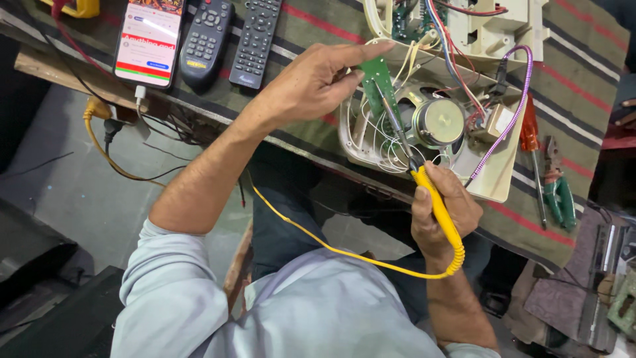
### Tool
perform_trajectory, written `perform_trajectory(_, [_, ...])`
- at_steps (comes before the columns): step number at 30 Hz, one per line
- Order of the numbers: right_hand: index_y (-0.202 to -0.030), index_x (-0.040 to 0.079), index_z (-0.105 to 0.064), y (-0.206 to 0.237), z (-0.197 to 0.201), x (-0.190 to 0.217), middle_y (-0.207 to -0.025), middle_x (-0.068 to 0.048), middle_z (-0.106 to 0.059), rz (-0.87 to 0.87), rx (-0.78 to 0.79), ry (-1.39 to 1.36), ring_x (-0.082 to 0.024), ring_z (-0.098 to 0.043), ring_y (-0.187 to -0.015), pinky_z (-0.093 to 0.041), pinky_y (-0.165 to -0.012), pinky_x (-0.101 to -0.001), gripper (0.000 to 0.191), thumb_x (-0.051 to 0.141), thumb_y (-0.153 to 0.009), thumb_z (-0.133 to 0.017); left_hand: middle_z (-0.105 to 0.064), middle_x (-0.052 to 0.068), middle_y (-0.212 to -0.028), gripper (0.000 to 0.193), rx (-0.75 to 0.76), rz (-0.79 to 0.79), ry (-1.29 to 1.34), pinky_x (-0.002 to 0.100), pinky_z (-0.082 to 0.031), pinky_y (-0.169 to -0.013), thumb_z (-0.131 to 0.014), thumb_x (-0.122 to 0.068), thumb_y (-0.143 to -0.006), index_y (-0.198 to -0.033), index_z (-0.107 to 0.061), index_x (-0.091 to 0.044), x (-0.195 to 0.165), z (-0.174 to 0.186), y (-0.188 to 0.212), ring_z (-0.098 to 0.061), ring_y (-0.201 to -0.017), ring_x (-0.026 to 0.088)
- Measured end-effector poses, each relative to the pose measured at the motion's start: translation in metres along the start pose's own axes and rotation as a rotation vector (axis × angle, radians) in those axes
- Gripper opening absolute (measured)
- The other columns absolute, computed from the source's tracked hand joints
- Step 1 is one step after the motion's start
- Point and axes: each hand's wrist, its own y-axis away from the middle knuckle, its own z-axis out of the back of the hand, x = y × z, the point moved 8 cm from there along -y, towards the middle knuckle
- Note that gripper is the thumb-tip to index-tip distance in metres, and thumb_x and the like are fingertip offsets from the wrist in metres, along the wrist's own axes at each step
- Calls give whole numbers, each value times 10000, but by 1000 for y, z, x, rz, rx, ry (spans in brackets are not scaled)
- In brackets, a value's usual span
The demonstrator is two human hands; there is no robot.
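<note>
Head view looks down on a person in a pale blue shirt working at a bench covered with a striped cloth (583,79). Left hand (311,83) reaches forward from a bent elbow, the forearm running up and to the right across the bench edge; the wrist is slightly raised, the index finger stretched out straight, and thumb and fingers pinch the top of a small green circuit board (376,83), holding it upright over the open device. Right hand (440,212) sits lower and closer to the body, with the forearm coming up from the bottom of the picture; its fingers are wrapped around the yellow handle of a soldering iron (434,199), gripped like a pen, with the thumb lying along the handle. The iron's dark metal shaft slants up and to the left, and its tip meets the lower part of the green board. A yellow cord (344,248) trails from the handle's coiled end and crosses the person's lap towards the left

Below the board lies an opened cream plastic casing (493,185) holding a round speaker (437,122), loose white wires and a purple braided cable (510,119). To the right on the cloth rest a red-handled screwdriver (530,136) and green-handled pliers (560,199). At upper left lie a lit smartphone (149,40) and 2 remote controls (228,40), side by side
</note>
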Motion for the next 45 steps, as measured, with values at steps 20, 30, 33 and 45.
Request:
perform_trajectory(20, [-1194, -50, -726, 14, -2, -22, -989, -123, -744, -212, -107, -110, -156, -691, -864, -544, -801, -240, 278, 159, -1029, -644, -654, -33, -716, 228, 47, 471, 369, 220, -462, -482, -667, -228, -1022, -1020, -750, -15, 56, -12, -10, -567, -542, 33])
perform_trajectory(30, [-1187, -29, -692, 2, -6, 0, -1116, -175, -723, -55, -29, -13, -243, -721, -1016, -571, -955, -329, 245, 40, -953, -709, -644, -2, -691, 281, 225, 528, 241, 251, -452, -501, -666, -269, -998, -914, -744, -13, 75, -13, -12, -568, -574, 61])
perform_trajectory(33, [-1146, -23, -691, -8, -9, 4, -1076, -172, -714, -86, 6, -99, -242, -717, -935, -577, -862, -302, 258, -18, -891, -731, -660, -20, -699, 272, 259, 607, 327, 237, -476, -524, -629, -274, -996, -914, -730, -35, 76, -17, -9, -593, -575, 60])
perform_trajectory(45, [-1217, 13, -707, -22, -8, 8, -1251, -145, -638, -15, 157, -178, -195, -692, -1053, -592, -891, -271, 320, -65, -912, -771, -617, -21, -697, 306, 201, 478, 228, 238, -485, -505, -575, -272, -1047, -946, -720, -22, 62, -12, -14, -554, -575, 51])
